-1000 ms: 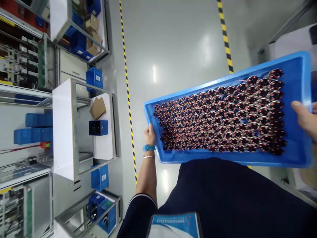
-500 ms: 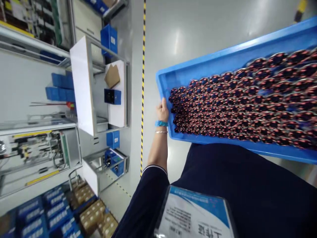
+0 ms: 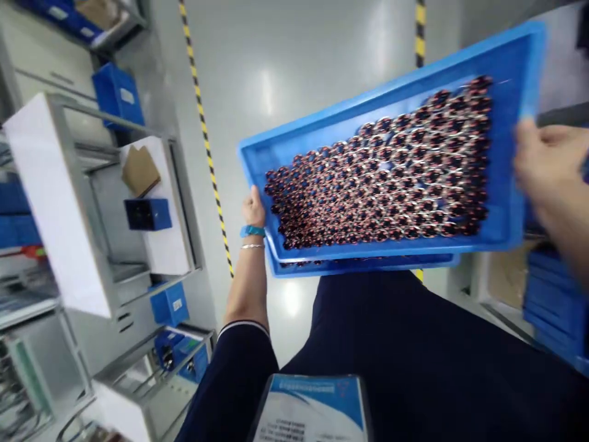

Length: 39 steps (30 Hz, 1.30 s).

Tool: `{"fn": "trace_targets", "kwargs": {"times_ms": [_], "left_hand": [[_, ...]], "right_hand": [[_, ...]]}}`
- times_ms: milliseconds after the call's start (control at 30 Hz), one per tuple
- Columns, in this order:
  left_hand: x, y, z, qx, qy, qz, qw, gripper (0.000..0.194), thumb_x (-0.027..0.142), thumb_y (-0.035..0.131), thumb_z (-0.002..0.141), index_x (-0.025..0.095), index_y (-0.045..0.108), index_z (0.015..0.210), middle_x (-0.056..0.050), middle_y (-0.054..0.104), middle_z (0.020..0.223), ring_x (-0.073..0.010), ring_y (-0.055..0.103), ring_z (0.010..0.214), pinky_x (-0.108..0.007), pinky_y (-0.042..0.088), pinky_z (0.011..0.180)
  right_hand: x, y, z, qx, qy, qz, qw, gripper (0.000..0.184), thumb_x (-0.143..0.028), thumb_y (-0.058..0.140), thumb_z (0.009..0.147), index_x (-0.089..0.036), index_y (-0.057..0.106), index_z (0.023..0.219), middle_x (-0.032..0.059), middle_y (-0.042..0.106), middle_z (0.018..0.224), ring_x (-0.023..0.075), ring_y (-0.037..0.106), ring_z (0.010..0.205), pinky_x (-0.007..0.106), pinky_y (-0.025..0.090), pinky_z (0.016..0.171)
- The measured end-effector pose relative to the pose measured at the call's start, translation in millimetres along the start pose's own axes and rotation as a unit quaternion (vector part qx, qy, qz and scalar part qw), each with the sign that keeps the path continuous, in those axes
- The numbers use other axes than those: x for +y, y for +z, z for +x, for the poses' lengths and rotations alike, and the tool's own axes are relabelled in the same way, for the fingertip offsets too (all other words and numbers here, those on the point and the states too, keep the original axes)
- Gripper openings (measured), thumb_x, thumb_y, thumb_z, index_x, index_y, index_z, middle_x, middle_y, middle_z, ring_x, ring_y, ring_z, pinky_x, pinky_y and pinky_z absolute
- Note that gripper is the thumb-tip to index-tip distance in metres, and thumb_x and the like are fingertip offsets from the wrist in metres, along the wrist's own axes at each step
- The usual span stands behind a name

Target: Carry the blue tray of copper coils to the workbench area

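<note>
Blue plastic made up the tray (image 3: 506,92), a long shallow one carried out in front of the person's body, above the dark-clothed lap and over the pale glossy floor (image 3: 299,73). It sat tilted in the view, its far right corner highest. Small round copper-wound coils (image 3: 381,178), dark with reddish windings, filled most of its bed in close rows, with a bare strip left along the right end. A second blue tray (image 3: 368,265) showed directly beneath it, only its near edge visible, and a few more coils could be seen along that edge.

Left hand (image 3: 253,209) was closed on the left end wall of the upper tray, thumb on top of the rim and fingers hidden below. A teal band and a thin bracelet sat at that wrist, and the dark sleeve ended at the forearm. Right hand (image 3: 550,169) lay at the right end of the tray, blurred; its fingers appeared close against the end wall, but whether they were clamped on it could not be told.

Yellow-and-black floor tape (image 3: 205,141) ran along the aisle left of the tray. Metal shelving (image 3: 73,202) stood further left, holding small blue bins (image 3: 115,95) and a cardboard box (image 3: 140,169). A badge card (image 3: 317,408) with a blue header hung at the person's chest, near the bottom edge of the view.
</note>
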<state>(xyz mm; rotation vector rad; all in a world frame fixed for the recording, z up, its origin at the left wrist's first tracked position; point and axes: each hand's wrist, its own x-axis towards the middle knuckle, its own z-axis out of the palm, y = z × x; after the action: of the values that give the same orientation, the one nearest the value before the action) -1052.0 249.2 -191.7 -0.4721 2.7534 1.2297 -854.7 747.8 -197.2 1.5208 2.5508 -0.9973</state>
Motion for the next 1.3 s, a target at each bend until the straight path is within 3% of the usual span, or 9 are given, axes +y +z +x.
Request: {"fn": "trace_targets", "kwargs": {"times_ms": [67, 133, 600, 800, 900, 1000, 1100, 1200, 1300], "left_hand": [[-3.4, -1.7, 1.8, -0.002, -0.004, 0.041, 0.999, 0.063, 0.045, 0.052, 0.101, 0.023, 0.025, 0.049, 0.004, 0.024, 0.051, -0.0094, 0.022, 0.051, -0.027, 0.019, 0.048], [-8.8, -5.2, 3.8, 0.008, 0.002, 0.066, 0.998, 0.059, 0.044, 0.049, 0.101, 0.023, 0.024, 0.052, 0.004, 0.023, 0.053, -0.0097, 0.021, 0.053, -0.027, 0.019, 0.049], [-52.2, -22.8, -5.7, 0.033, -0.041, 0.130, 0.990, 0.056, 0.057, 0.043, 0.098, 0.024, 0.023, 0.058, 0.005, 0.025, 0.056, -0.0099, 0.023, 0.055, -0.028, 0.020, 0.054], [-51.8, -16.8, 3.2, 0.040, -0.096, 0.155, 0.982, 0.054, 0.046, 0.039, 0.106, 0.024, 0.027, 0.059, 0.005, 0.026, 0.056, -0.0101, 0.026, 0.059, -0.029, 0.023, 0.056], [-52.0, -19.1, 2.8, 0.048, -0.111, 0.151, 0.981, 0.048, 0.044, 0.044, 0.106, 0.022, 0.037, 0.064, 0.005, 0.034, 0.060, -0.0101, 0.033, 0.064, -0.027, 0.032, 0.060], [-50.9, -17.8, -9.3, 0.096, -0.110, 0.146, 0.979, 0.027, 0.039, 0.053, 0.102, 0.017, 0.050, 0.087, 0.000, 0.054, 0.084, -0.0115, 0.050, 0.079, -0.026, 0.044, 0.076], [-48.2, -7.7, -35.3, 0.136, -0.032, 0.135, 0.981, 0.031, 0.037, 0.062, 0.096, 0.015, 0.050, 0.115, -0.008, 0.058, 0.114, -0.0168, 0.058, 0.101, -0.034, 0.050, 0.096], [-45.8, 5.5, -64.7, 0.153, 0.069, 0.135, 0.977, 0.041, 0.036, 0.064, 0.092, 0.015, 0.049, 0.124, -0.014, 0.054, 0.127, -0.0253, 0.054, 0.126, -0.044, 0.040, 0.117], [-47.5, 12.6, -86.3, 0.147, 0.108, 0.137, 0.974, 0.045, 0.038, 0.063, 0.093, 0.016, 0.047, 0.129, -0.017, 0.050, 0.136, -0.0291, 0.046, 0.140, -0.049, 0.034, 0.123]], "right_hand": [[-4.0, -6.8, 5.7, 0.028, 0.063, 0.022, 0.997, 0.042, -0.049, 0.059, 0.098, -0.017, 0.053, 0.073, 0.0027, 0.046, 0.065, 0.0076, 0.036, 0.053, 0.029, 0.030, 0.054], [-8.9, -4.4, 9.6, 0.018, 0.060, 0.034, 0.997, 0.047, -0.043, 0.062, 0.099, -0.018, 0.046, 0.062, 0.0007, 0.041, 0.059, 0.0067, 0.035, 0.055, 0.028, 0.027, 0.056], [-30.3, 10.9, -4.9, -0.034, 0.041, 0.033, 0.998, 0.048, -0.030, 0.059, 0.101, -0.016, 0.042, 0.058, -0.0008, 0.038, 0.057, 0.0056, 0.032, 0.056, 0.027, 0.026, 0.058], [-9.5, 22.4, 3.6, -0.025, -0.018, 0.024, 0.999, 0.051, -0.039, 0.057, 0.099, -0.018, 0.036, 0.057, -0.0016, 0.032, 0.055, 0.0059, 0.026, 0.056, 0.029, 0.022, 0.057], [7.3, 16.2, -5.3, -0.010, -0.080, -0.033, 0.996, 0.041, -0.049, 0.056, 0.095, -0.016, 0.051, 0.072, 0.0047, 0.051, 0.068, 0.0115, 0.043, 0.067, 0.028, 0.034, 0.065], [24.1, 0.3, -32.3, 0.035, -0.250, -0.111, 0.961, 0.046, -0.053, 0.054, 0.093, -0.011, 0.063, 0.107, 0.0187, 0.066, 0.110, 0.0254, 0.058, 0.108, 0.037, 0.044, 0.091], [34.3, -9.1, -63.6, -0.058, -0.373, -0.176, 0.909, 0.038, -0.045, 0.050, 0.099, -0.014, 0.066, 0.113, 0.0155, 0.069, 0.121, 0.0238, 0.061, 0.115, 0.037, 0.041, 0.095], [34.0, -1.8, -80.8, -0.170, -0.402, -0.255, 0.863, 0.035, -0.038, 0.046, 0.102, -0.014, 0.069, 0.113, 0.0109, 0.071, 0.122, 0.0203, 0.064, 0.105, 0.036, 0.037, 0.083], [28.5, 11.6, -81.1, -0.229, -0.390, -0.326, 0.830, 0.040, -0.034, 0.041, 0.101, -0.012, 0.070, 0.116, 0.0124, 0.067, 0.128, 0.0209, 0.063, 0.097, 0.035, 0.037, 0.075]]}}
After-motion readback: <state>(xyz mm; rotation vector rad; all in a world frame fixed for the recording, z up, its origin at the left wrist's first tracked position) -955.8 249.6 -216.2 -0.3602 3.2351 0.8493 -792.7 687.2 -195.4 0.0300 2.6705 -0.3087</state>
